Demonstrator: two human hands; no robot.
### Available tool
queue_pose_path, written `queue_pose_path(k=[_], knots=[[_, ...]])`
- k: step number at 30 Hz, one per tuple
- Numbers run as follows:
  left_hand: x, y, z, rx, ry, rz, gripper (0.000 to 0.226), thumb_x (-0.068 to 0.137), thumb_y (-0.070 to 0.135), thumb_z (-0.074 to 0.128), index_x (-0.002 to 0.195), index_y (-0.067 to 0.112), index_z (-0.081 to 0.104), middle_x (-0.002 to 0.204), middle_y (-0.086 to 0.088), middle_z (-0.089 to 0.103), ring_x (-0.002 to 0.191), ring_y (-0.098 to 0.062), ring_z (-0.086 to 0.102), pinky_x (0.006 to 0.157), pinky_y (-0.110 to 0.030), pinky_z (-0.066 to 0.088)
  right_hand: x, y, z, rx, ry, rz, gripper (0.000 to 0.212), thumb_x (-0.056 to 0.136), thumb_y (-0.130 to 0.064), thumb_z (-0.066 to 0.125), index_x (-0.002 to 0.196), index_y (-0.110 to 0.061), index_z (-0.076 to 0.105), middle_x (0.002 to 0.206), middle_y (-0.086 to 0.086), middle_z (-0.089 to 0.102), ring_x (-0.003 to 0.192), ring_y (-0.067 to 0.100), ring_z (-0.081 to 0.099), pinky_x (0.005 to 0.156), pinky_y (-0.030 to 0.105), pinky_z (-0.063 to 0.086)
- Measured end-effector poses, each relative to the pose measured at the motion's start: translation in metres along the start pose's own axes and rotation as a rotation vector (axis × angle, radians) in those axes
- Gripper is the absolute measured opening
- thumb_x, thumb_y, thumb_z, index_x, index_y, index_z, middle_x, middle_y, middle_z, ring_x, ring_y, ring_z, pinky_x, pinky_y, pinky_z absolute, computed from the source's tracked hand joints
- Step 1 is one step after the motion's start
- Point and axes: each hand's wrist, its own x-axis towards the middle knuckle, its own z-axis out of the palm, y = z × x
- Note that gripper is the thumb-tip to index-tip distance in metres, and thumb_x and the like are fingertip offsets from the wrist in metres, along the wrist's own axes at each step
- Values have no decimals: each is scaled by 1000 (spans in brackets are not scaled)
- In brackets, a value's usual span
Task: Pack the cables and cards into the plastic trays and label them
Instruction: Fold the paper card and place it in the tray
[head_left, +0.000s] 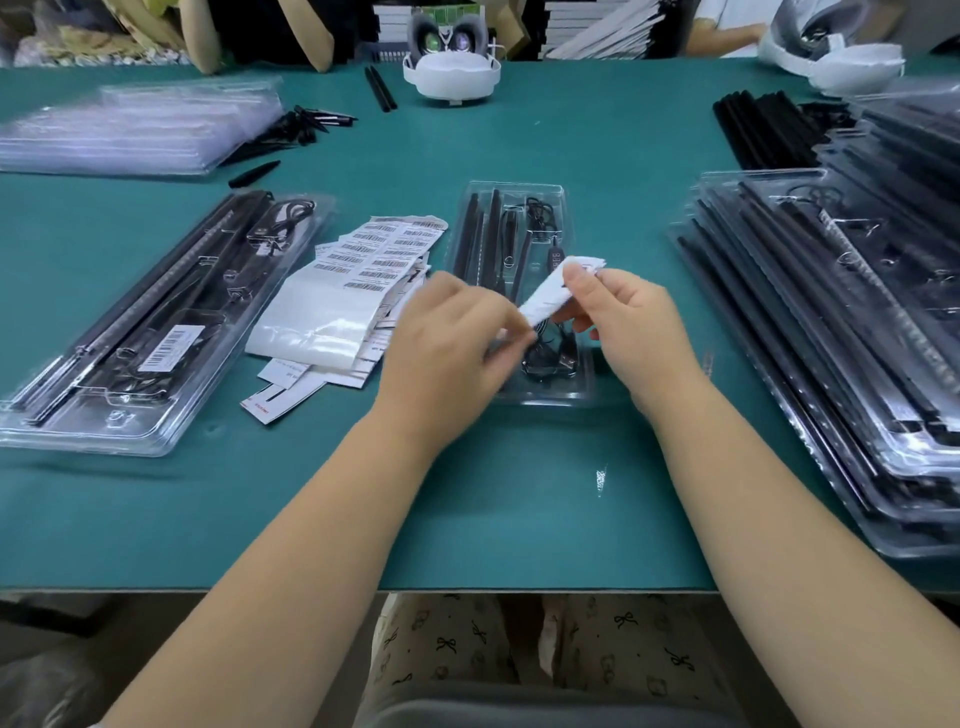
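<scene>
Left to right: labelled tray (156, 332); barcode label sheets (363, 270); my left hand (447, 343) and right hand (628, 322), both pinching a white label strip (550, 296) just above the centre tray (519, 208), which holds black cables; stacked packed trays (831, 332). I judge peeling is in hand: I should separate slowly, keep the adhesive off my fingers, then press it flat on the lid
</scene>
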Motion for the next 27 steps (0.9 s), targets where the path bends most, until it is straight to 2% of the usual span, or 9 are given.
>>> queue_pose_path(k=[3,7,9,13,16,19,22,24,27], knots=[[-1,5,4,-22,-219,-6,31,80,38,71,92,9,69,91,0,70,85,-28,57,77,-35,45,6,2,-4,68,94,97,22,90,-15,58,68,-19,61,66,-5,60,58,5,52,58,19,42],[-4,0,8,26,-599,-83,72,73,66,64,125,16,57,127,3,59,120,-22,49,99,-43,39,16,5,-20,325,266,295,19,92,-8,53,76,-16,59,70,0,56,67,15,51,70,35,42],[-5,0,10,77,-615,-63,71,77,67,59,129,18,56,134,3,55,127,-21,45,103,-41,36,19,8,-29,377,255,329,8,91,-8,57,96,-11,63,77,1,62,65,13,56,72,35,43],[-6,3,11,127,-625,-44,67,83,65,52,131,18,57,136,-1,55,130,-24,44,103,-39,34,22,8,-38,279,182,350,30,89,-8,62,119,-9,59,83,1,65,48,3,57,50,19,45],[-5,3,10,73,-647,-71,63,86,61,50,132,19,56,138,-1,53,129,-23,45,106,-38,33,21,5,-39,176,160,394,31,89,-6,60,118,-17,62,88,0,66,59,8,61,54,23,50],[-3,3,8,11,-660,-128,59,86,59,47,130,20,56,136,0,54,127,-20,46,105,-38,33,19,2,-41,152,188,483,33,84,-6,55,115,-6,65,86,4,61,62,17,53,55,24,43],[0,7,7,-10,-656,-134,38,95,44,48,109,10,59,117,-9,63,103,-27,56,88,-37,38,17,0,-44,56,167,548,40,79,-8,51,117,-1,61,85,9,53,61,21,45,54,25,36],[-1,11,8,-9,-648,-148,27,99,33,43,94,8,52,103,-13,62,86,-28,49,81,-34,33,17,-1,-45,-25,139,546,37,79,-8,51,113,-1,62,82,9,51,61,22,46,57,27,36],[-4,14,8,-37,-660,-240,32,101,33,31,97,5,47,113,-15,60,96,-33,53,98,-29,26,14,-4,-47,-159,99,535,24,78,-9,52,98,0,63,79,9,48,56,21,41,54,26,31]])
